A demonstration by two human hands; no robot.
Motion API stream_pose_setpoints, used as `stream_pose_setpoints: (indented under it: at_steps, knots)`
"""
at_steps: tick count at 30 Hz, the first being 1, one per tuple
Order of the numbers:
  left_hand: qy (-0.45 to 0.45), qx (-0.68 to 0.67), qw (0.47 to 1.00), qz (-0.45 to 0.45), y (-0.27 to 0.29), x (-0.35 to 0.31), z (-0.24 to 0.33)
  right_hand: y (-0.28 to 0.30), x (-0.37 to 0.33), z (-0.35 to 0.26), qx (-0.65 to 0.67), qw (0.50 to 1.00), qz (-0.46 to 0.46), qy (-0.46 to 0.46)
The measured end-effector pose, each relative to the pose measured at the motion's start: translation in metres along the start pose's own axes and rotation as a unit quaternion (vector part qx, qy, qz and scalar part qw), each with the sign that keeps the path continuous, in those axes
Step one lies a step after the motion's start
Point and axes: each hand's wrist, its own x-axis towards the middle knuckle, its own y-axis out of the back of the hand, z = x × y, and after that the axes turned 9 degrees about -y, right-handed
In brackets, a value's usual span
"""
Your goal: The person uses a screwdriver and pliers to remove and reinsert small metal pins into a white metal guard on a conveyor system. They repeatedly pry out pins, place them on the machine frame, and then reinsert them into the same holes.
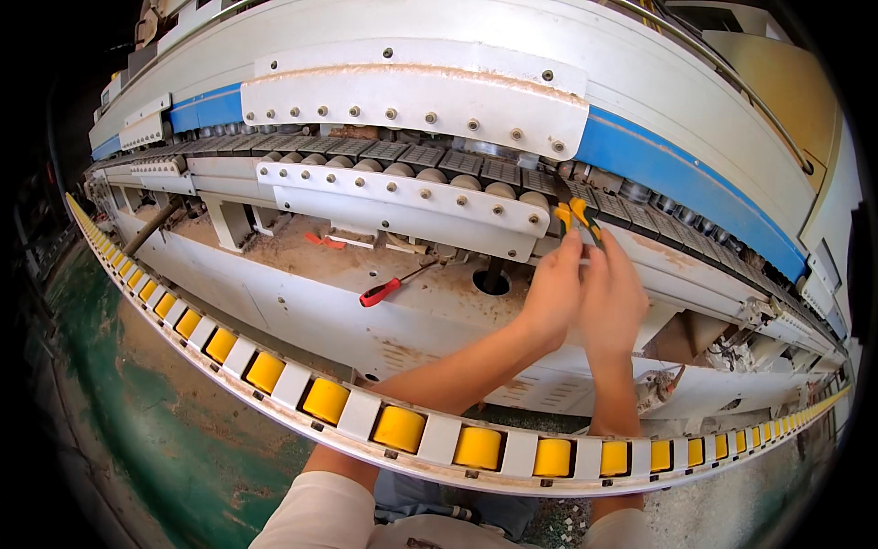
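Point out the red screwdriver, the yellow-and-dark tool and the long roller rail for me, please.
Red screwdriver [382, 291]: head view, on its handle.
Yellow-and-dark tool [578, 209]: head view, on its yellow part.
Long roller rail [440, 439]: head view, on a pale section between two rollers.

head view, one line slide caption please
Left hand and right hand hold yellow-and-black tool handles beside a grey track, a red screwdriver lying to their left.

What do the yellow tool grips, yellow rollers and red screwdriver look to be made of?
Yellow tool grips: probably moulded plastic or rubber; smooth, bright colour.
Yellow rollers: likely plastic; uniform colour, soft sheen.
Red screwdriver: handle likely glossy plastic, smooth bright red; thin shaft probably metal.
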Motion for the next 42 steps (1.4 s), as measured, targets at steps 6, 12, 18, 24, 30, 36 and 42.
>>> stream_pose_setpoints:
  at_steps: [6,12,18,24,30,36,42]
  knots:
    - [-0.076,0.131,0.985,-0.082,0.000,-0.049,-0.029,0.033,-0.057,-0.017,0.059,0.994,0.091,-0.007]
    - [0.025,0.176,0.959,-0.219,0.019,-0.104,-0.044,0.055,-0.159,0.020,0.071,0.988,0.085,-0.104]
    - [0.082,0.325,0.923,-0.188,0.107,-0.177,-0.081,0.048,-0.248,0.048,0.465,0.770,-0.103,-0.424]
    - [0.195,0.491,0.834,-0.159,0.132,-0.191,-0.038,0.041,-0.253,0.051,0.261,0.853,-0.198,-0.405]
    - [-0.059,0.367,0.911,-0.177,0.144,-0.127,0.005,0.053,-0.179,0.025,0.222,0.881,-0.302,-0.288]
    - [-0.138,0.468,0.844,-0.222,0.100,-0.081,0.072,0.055,-0.126,0.022,0.157,0.920,-0.328,-0.144]
    - [-0.147,0.553,0.772,-0.277,0.093,-0.065,0.109,0.050,-0.103,0.035,0.090,0.933,-0.345,-0.047]
